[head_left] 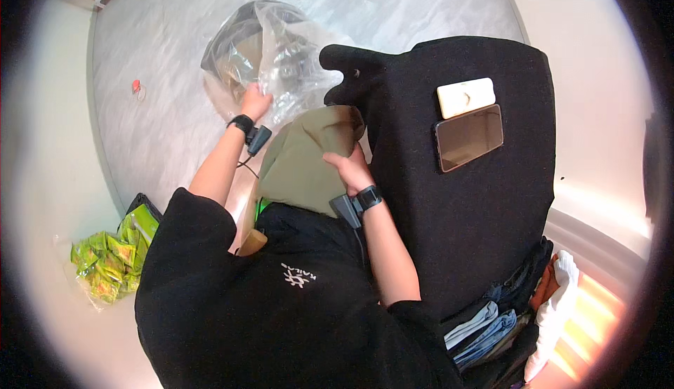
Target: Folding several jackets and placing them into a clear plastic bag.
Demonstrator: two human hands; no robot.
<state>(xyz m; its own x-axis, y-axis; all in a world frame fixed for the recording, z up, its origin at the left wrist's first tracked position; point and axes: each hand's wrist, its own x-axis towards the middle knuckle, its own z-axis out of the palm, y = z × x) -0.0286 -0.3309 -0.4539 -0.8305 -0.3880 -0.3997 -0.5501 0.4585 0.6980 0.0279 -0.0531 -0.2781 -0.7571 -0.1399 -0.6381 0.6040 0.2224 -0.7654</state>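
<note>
A large clear plastic bag (298,73) is bunched and creased ahead of me, with dark and tan shapes showing through it. My left hand (256,102) is closed on the near edge of this bag. Close to my body is an olive-green cloth (302,157), smooth on top and folded; I cannot tell what kind of item it is. At the cloth's right side my right hand (351,168) grips it, thumb on top and the other fingers largely hidden. Both wrists carry black straps with small dark devices.
To my right stands a black cloth-covered surface (463,220) bearing a dark-screened phone (469,137) and a white case-like object (465,97). Folded jeans (484,336) and other clothes lie at its near end. Bright green packaging (109,262) sits at left on the grey floor (168,45).
</note>
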